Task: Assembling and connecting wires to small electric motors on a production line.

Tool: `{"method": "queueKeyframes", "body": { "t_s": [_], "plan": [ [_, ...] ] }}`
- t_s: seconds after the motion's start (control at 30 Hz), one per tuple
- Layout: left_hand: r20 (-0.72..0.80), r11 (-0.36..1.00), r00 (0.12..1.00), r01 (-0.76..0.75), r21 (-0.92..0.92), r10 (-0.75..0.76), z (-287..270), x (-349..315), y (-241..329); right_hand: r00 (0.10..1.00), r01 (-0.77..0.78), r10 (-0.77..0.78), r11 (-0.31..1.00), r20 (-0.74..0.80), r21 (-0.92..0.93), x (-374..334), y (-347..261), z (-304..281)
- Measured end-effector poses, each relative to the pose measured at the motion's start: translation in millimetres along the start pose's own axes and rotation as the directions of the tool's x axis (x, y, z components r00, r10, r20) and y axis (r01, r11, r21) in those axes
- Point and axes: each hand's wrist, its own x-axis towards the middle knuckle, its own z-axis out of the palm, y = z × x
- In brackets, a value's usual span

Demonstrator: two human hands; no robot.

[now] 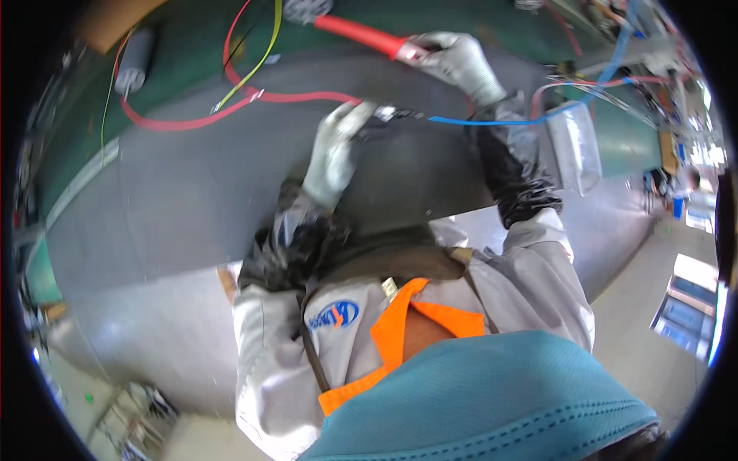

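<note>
My left hand (332, 157), in a white glove, is closed with its fingertips at the end of a thin red sleeved cable (307, 97). Just beyond those fingertips is a small dark and silver piece (393, 114), blurred; whether my hand grips it as well is unclear. My right hand (460, 67), gloved too, pinches the near end of a thick red tube (357, 34), where a silvery part shows. The tube's far end meets a round greyish piece (307, 8) at the top edge. A thin blue line (480, 121) runs from the right toward the dark piece.
A grey cylinder (137, 63) lies at the far left, joined to the red cable. A yellow-green wire (261, 65) branches off that cable. A clear plastic bin (575, 146) stands right of my right forearm. Dark matting (200, 184) covers the table. Another person (680, 183) is at the far right.
</note>
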Motion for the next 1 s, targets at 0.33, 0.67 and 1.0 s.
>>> {"method": "queueKeyframes", "body": {
  "t_s": [0.33, 0.67, 1.0],
  "plan": [
    [-0.055, 0.937, 0.954, 0.279, -0.211, -0.296, 32, 9, 49, 0.815, -0.376, 0.199, 0.896, -0.544, -0.236, -159, 76, -107],
    [-0.050, 0.940, 0.939, 0.340, -0.003, -0.340, 27, 30, 48, 0.912, 0.227, -0.323, 0.910, 0.252, 0.347, -142, -23, -15],
    [-0.430, 0.700, 0.855, 0.495, 0.515, -0.289, -107, 139, 78, 0.834, -0.523, 0.523, 0.851, -0.175, 0.051, -149, 43, -98]
  ]
}}
